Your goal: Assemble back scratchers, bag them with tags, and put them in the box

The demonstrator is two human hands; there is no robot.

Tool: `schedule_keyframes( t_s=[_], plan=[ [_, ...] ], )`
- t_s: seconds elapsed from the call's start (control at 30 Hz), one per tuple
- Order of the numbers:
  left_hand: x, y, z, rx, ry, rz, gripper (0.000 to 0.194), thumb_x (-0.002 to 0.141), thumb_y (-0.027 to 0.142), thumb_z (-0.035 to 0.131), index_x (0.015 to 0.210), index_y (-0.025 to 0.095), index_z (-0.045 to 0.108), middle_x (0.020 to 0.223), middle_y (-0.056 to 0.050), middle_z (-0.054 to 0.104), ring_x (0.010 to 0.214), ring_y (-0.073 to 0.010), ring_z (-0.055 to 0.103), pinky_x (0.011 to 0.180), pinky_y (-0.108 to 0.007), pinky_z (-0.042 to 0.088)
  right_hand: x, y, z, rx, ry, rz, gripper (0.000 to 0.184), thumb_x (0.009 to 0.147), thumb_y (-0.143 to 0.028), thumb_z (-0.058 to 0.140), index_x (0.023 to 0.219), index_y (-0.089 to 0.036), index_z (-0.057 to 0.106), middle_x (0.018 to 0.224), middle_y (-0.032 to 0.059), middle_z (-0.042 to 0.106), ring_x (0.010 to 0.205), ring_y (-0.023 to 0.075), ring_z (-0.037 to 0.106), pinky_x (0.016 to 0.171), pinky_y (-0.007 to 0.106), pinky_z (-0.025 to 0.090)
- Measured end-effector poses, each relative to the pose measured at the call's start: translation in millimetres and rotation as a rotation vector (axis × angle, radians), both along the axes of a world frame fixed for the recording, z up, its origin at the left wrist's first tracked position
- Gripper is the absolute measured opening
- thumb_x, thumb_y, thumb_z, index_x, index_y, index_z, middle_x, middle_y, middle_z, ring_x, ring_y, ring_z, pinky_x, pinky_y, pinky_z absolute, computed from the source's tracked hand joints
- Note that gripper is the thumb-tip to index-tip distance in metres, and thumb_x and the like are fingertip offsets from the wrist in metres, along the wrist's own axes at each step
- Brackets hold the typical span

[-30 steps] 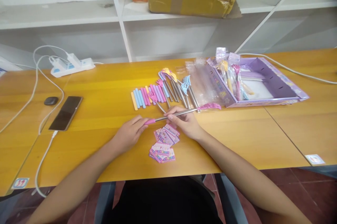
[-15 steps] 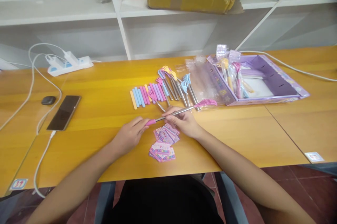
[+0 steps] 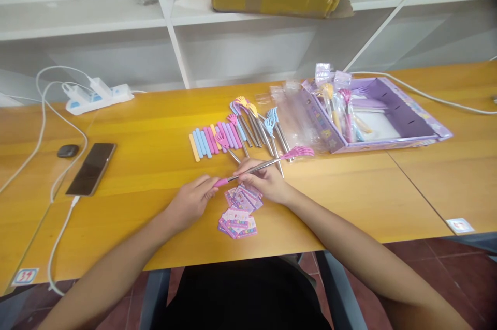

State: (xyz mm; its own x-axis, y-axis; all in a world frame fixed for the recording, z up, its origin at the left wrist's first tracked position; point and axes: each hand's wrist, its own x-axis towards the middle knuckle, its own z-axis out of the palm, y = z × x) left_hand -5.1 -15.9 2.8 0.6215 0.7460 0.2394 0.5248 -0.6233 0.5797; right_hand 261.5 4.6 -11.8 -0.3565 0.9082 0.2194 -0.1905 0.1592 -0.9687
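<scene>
Both hands hold a back scratcher [image 3: 261, 166] with a pink claw-shaped head, a metal rod and a pink grip. My left hand [image 3: 194, 198] is closed around the pink grip, covering most of it. Fingers of my right hand [image 3: 266, 181] pinch the metal rod near its middle, the head pointing right. Beyond the hands lie several back scratcher rods [image 3: 254, 125] with pink, yellow, purple and blue heads. Beside them is a row of coloured grip sleeves [image 3: 212, 140]. Small printed cards [image 3: 238, 216] lie in a loose pile below my hands.
A purple display box [image 3: 392, 145] at the right holds several bagged back scratchers [image 3: 347, 118]. Clear plastic bags [image 3: 293, 118] lie against its left side. At the left are a phone [image 3: 92, 169] with its cable, a dark small device [image 3: 68, 151] and a power strip [image 3: 99, 100].
The view has shifted slightly, moving the scene a little to the left. Both hands keep the same hold on the back scratcher, with its pink grip still at the left end.
</scene>
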Motion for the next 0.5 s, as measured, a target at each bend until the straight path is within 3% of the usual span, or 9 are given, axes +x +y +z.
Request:
schedule_keyframes(
  t_s=[0.2,0.33,0.4,0.5],
  plan=[
    [1.5,-2.7,1.0,-0.1,-0.014,-0.008,0.038,0.117,0.031,0.038,0.131,0.019,0.071,0.09,-0.004,0.07,0.079,-0.0173,0.067,0.079,-0.029,0.058,-1.2,-1.7,3.8,0.092,-0.082,0.095,0.027,0.099,-0.049,0.078,0.099,-0.022,0.083,0.089,0.0046,0.071,0.076,0.0166,0.065,0.069,0.03,0.056],
    [-1.9,2.0,2.3,-0.052,0.01,0.013,0.037,0.117,0.036,0.043,0.137,0.021,0.069,0.1,-0.006,0.074,0.087,-0.0185,0.071,0.083,-0.03,0.06,3.0,-4.2,10.3,0.06,-0.12,0.126,0.036,0.103,-0.056,0.07,0.116,-0.023,0.081,0.101,0.0061,0.073,0.086,0.018,0.068,0.078,0.031,0.056],
    [-4.2,4.8,3.5,0.011,0.013,0.034,0.037,0.117,0.037,0.044,0.138,0.023,0.07,0.108,-0.007,0.076,0.096,-0.0197,0.073,0.088,-0.031,0.06,8.5,-1.8,12.3,0.035,-0.057,0.061,0.054,0.104,-0.07,0.059,0.123,-0.024,0.078,0.102,0.0063,0.072,0.084,0.0186,0.066,0.076,0.032,0.056],
    [-6.3,7.3,5.2,0.098,0.016,0.051,0.034,0.117,0.034,0.046,0.138,0.024,0.071,0.115,-0.007,0.077,0.103,-0.0199,0.074,0.094,-0.032,0.061,18.0,7.0,12.1,-0.011,0.124,-0.17,0.075,0.102,-0.085,0.039,0.114,-0.023,0.079,0.087,0.0051,0.065,0.075,0.0198,0.06,0.064,0.032,0.052]
  ],
)
